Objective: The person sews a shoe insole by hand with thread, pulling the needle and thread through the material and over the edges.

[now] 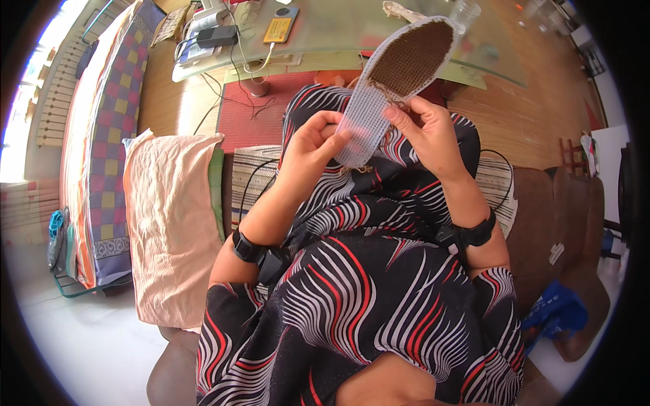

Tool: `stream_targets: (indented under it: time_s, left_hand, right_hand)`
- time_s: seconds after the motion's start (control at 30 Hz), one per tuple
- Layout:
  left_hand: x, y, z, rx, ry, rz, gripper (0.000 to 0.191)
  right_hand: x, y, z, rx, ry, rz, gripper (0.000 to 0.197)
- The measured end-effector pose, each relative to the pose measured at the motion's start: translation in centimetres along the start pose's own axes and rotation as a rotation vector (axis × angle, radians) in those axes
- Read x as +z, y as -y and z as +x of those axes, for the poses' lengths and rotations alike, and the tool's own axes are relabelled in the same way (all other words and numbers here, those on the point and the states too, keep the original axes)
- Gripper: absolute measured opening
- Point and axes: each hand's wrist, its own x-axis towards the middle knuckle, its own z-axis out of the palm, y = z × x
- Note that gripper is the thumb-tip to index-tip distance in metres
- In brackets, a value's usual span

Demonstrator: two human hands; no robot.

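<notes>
A shoe-insole-shaped piece of white plastic mesh canvas (363,114) is held up above my lap. Brown yarn stitching (414,56) covers its wide far part, while the near part shows bare grid. My left hand (320,144) pinches the left edge of the bare part between thumb and fingers. On the right edge, where the stitching ends, my right hand (424,127) has thumb and forefinger together by a strand of brown yarn (383,90). Whether a needle is in those fingers cannot be seen. Loose yarn also shows under the near end of the canvas.
Ahead stands a glass-topped table (330,35) with a phone (282,25) on a charging cable, a black adapter (216,36) and a clear jar (464,15). A peach cloth (170,228) covers the seat at left, and a bed (109,127) lies beyond. A blue bag (556,309) is at right.
</notes>
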Motion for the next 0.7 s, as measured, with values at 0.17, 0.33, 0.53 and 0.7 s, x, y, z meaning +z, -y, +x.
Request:
stream_targets:
  time_s: [0.17,0.33,0.53,0.7]
  left_hand:
    - [0.9,-1.6,0.7,-0.062,-0.003,0.019,0.018]
    - [0.3,-0.6,1.2,0.028,-0.118,-0.054,0.022]
    - [1.0,-0.5,1.1,-0.074,-0.140,-0.259,0.020]
    - [0.9,-1.4,1.0,-0.194,-0.049,-0.489,0.021]
  right_hand:
    - [0.9,1.1,-0.1,0.001,0.103,-0.134,0.027]
    - [0.8,1.1,-0.9,-0.181,0.053,-0.309,0.023]
    - [1.4,2.5,-1.1,-0.676,0.157,-0.545,0.015]
    - [1.4,2.4,-1.3,-0.699,0.248,-0.492,0.016]
